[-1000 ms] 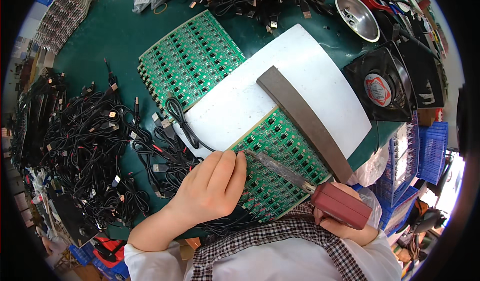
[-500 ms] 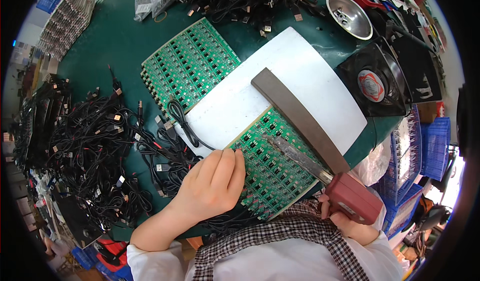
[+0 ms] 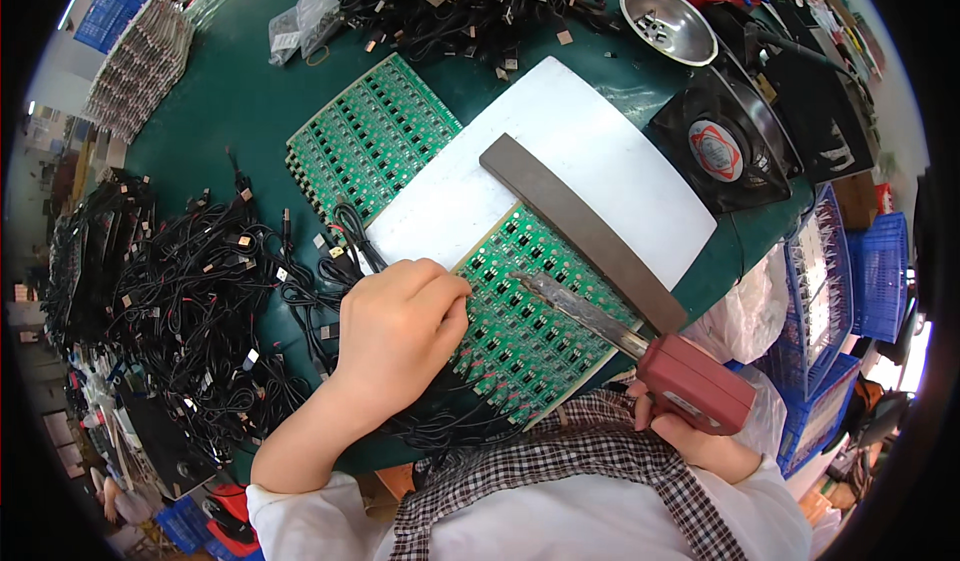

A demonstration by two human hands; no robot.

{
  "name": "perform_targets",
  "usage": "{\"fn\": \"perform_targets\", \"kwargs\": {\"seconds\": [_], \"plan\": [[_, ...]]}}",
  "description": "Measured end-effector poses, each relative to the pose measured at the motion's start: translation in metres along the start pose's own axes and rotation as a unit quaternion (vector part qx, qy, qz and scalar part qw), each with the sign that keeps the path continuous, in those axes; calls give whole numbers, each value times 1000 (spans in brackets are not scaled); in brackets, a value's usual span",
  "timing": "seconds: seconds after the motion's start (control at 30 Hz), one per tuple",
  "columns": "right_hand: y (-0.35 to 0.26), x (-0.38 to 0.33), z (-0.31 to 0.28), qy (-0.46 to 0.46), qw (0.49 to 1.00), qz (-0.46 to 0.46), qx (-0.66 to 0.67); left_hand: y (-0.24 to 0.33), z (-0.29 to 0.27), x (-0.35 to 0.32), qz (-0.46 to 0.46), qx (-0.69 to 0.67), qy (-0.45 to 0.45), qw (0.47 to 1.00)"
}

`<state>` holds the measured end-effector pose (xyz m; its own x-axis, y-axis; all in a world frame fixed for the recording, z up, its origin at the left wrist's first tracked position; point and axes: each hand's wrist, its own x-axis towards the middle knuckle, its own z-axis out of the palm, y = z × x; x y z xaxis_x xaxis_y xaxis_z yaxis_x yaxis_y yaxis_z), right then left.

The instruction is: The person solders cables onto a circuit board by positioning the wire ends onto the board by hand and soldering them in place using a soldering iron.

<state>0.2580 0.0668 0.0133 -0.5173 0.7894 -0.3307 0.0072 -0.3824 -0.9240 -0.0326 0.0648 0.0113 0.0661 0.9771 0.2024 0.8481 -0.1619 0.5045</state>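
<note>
At lower right, the right hand (image 3: pixel 704 449) grips the soldering iron (image 3: pixel 695 386), its tip now away from the narrowly closed left hand (image 3: pixel 400 326), contents hidden; heating there seems paused.

no wording can be read. the fan (image 3: pixel 755 156), upper right, bears a round white label (image 3: pixel 716 151) with a red sign; the bag (image 3: pixel 318 16), upper left, a blurred pale label (image 3: pixel 286 41).

On the bench (image 3: pixel 230 101), a bar (image 3: pixel 580 231) is laid across a board (image 3: pixel 610 151), with 1 circuit panel (image 3: pixel 545 346) set before the bar. Stacked panels (image 3: pixel 375 136) are placed left of the board. Cables (image 3: pixel 190 311) are heaped left and behind; at right, a fan (image 3: pixel 720 151) is set before a bowl (image 3: pixel 690 33).
</note>
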Motion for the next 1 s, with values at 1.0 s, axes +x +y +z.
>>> {"fn": "perform_targets", "kwargs": {"seconds": [1.0], "plan": [[13, -1, -6, -29, 999, -29, -29, 11, 13, -11, -16, 18, 46, 999]]}}
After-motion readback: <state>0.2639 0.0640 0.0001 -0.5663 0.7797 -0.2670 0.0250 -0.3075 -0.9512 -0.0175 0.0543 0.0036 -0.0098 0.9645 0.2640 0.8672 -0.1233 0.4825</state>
